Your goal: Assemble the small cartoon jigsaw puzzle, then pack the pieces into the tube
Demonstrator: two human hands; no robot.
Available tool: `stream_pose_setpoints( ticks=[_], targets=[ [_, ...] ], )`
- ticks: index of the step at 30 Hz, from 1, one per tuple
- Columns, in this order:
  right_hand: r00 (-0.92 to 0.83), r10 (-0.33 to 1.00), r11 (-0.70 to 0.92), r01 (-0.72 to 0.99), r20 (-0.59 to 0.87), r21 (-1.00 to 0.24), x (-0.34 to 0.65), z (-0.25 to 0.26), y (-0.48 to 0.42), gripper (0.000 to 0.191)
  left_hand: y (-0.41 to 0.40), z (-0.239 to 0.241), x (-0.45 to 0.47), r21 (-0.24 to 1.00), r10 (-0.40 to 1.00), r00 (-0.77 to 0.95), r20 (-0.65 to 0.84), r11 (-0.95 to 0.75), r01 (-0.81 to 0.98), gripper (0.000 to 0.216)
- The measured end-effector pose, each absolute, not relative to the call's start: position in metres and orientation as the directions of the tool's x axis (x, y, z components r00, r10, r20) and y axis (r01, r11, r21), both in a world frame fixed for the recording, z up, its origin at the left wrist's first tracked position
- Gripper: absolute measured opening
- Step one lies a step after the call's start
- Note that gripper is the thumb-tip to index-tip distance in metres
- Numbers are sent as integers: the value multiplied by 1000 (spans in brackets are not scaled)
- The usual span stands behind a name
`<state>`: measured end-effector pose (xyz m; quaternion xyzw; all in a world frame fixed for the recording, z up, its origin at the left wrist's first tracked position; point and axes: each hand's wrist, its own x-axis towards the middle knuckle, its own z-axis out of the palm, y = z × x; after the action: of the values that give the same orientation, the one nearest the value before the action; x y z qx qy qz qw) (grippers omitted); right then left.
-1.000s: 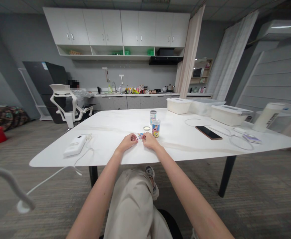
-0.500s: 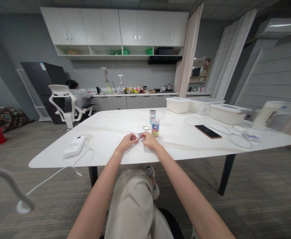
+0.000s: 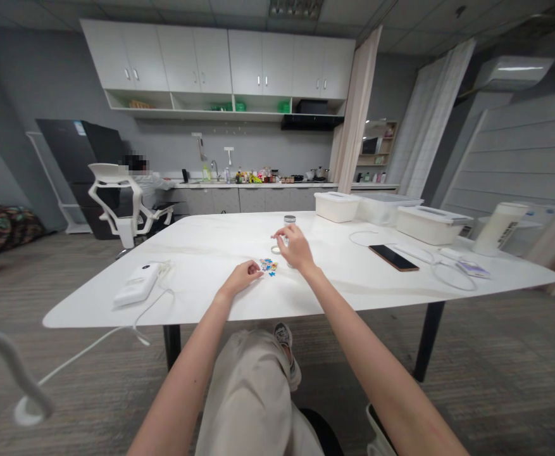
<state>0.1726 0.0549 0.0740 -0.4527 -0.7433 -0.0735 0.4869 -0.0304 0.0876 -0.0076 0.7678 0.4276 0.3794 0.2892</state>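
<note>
Small colourful jigsaw puzzle pieces (image 3: 268,265) lie in a loose pile on the white table. My left hand (image 3: 242,277) rests on the table just left of the pile, fingers curled; what they hold, if anything, is hidden. Raised above the table, my right hand (image 3: 297,247) pinches a small puzzle piece between thumb and fingertips. It covers nearly all of the printed can behind it. Beyond my right hand stands a second can (image 3: 289,219) with a grey top, partly hidden. A round metal lid (image 3: 276,250) lies flat by my right fingertips.
White storage boxes (image 3: 336,208) stand at the table's back right, with a white tumbler (image 3: 500,227) further right. A phone (image 3: 393,258) and a white cable lie nearer. On the left sits a white power bank (image 3: 137,284) with a cord. A person sits beyond the table.
My right hand has lifted from the puzzle pieces and moved up and right, in front of the printed can. My left hand stays by the pile, and more pieces now show.
</note>
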Motion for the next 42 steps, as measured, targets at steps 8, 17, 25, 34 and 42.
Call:
stream_pose_setpoints(
  ticks=[8,17,25,34,42],
  targets=[
    [4,923,133,935,385,-328,224,125,81,15,89,-9,-29,767,883,341,323,-455,452,24],
    [-17,802,254,915,598,-315,208,116,79,27,93,-14,-30,709,864,360,351,-497,501,15],
    [-328,909,398,868,259,-298,146,22,77,59,91,-14,-23,336,797,363,483,-552,763,24],
    [-347,913,402,851,212,-337,138,-14,89,51,91,-8,-17,-51,755,541,370,-565,824,46],
    [-360,866,495,720,347,-487,148,-19,96,30,98,-8,-25,173,746,556,367,-642,747,44]
  ],
)
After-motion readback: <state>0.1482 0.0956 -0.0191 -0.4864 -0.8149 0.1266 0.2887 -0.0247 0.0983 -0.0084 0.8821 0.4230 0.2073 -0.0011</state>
